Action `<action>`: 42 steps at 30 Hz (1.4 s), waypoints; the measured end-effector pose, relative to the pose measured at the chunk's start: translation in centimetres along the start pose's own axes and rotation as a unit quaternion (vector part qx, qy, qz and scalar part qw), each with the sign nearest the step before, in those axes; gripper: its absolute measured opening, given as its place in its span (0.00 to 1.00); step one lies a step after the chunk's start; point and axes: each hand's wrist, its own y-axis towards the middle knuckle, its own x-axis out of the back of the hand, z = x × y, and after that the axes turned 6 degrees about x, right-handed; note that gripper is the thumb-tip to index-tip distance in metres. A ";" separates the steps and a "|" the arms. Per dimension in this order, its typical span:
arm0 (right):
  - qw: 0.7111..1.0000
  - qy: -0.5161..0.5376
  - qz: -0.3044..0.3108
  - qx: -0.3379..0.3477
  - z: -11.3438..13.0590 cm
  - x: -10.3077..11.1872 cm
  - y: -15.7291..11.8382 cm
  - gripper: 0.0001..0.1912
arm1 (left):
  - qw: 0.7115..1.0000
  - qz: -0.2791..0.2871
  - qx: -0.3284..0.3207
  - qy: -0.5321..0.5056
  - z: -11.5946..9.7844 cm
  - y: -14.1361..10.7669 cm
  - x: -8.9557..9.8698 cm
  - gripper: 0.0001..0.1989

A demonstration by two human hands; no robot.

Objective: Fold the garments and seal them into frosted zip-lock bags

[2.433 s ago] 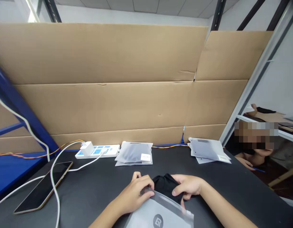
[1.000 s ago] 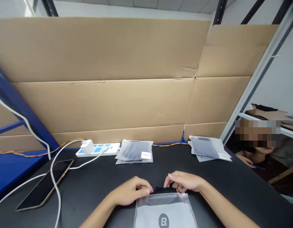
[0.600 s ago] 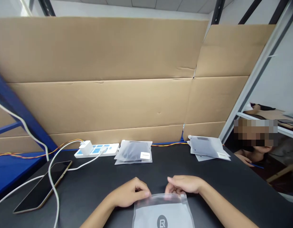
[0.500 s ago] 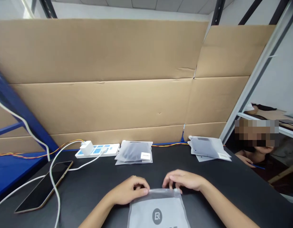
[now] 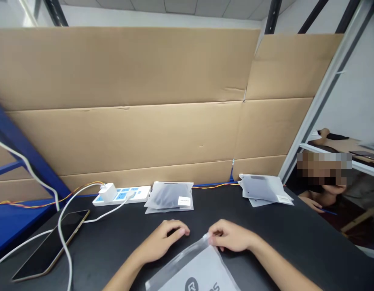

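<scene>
A frosted zip bag (image 5: 201,266) with a dark round logo lies tilted on the black table at the bottom of the view, its lower part cut off by the frame. My right hand (image 5: 232,235) pinches the bag's upper right corner, at the end of the zip strip. To the left, my left hand (image 5: 164,240) hovers just above the bag's top edge with fingers loosely apart, holding nothing. Whether anything is inside the bag I cannot tell.
Behind the hands lie a stack of filled zip bags (image 5: 170,196) and flatter zip bags (image 5: 264,189). A white power strip (image 5: 123,195), a tablet (image 5: 51,246) and a white cable (image 5: 65,242) are at left. Cardboard (image 5: 144,137) walls the back. A person (image 5: 322,194) sits at right.
The bag has turned, its right corner now raised and its left end lower. My right hand has closed on that corner, while my left hand has let go of the top edge.
</scene>
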 end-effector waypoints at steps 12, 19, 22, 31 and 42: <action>0.986 0.003 -0.132 0.100 0.3 -4.0 2.4 0.12 | 0.999 -0.016 0.028 -0.001 0.4 1.0 -2.9 0.14; 0.956 0.010 -0.273 0.102 -1.6 0.6 2.4 0.16 | 0.998 -0.006 0.015 0.065 1.2 0.6 0.2 0.13; 0.942 0.007 -0.323 0.087 -2.5 2.8 1.6 0.19 | 0.998 -0.006 0.020 0.067 2.1 0.0 1.9 0.15; 0.923 0.029 -0.373 0.091 -1.9 1.8 1.3 0.23 | 0.991 0.017 0.019 -0.130 2.8 -0.3 1.3 0.17; 0.945 0.188 -0.253 0.083 1.2 1.1 1.0 0.26 | 0.937 -0.122 0.022 -0.325 5.8 1.6 -0.1 0.29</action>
